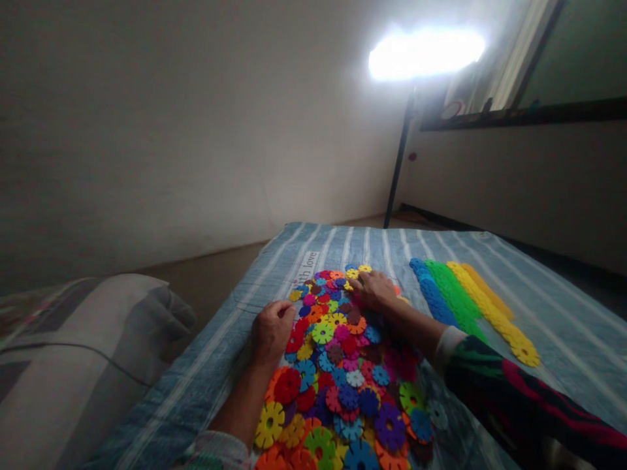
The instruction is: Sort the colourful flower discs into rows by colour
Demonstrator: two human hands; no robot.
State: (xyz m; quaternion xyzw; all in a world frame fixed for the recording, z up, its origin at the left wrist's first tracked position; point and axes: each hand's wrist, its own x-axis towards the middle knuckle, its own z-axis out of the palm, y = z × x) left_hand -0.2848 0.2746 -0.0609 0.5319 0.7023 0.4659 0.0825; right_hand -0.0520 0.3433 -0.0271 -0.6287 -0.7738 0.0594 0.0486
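A heap of flat plastic gear-shaped discs (343,378) in many colours lies on a blue striped cloth (563,307). My left hand (271,329) rests as a loose fist at the heap's left edge, beside a red disc, fingers curled under. My right hand (376,289) reaches to the far end of the heap, palm down, fingers pressed onto the discs there near a yellow one (351,273). What its fingertips hold is hidden. To the right lie sorted rows of discs: blue (434,294), green (453,294), yellow (494,313) and orange (490,290).
A grey and white cushion (83,365) lies left of the cloth on the floor. A dark lamp pole (398,163) stands behind the cloth under a bright light. A wall runs along the right, with a dark ledge (529,114).
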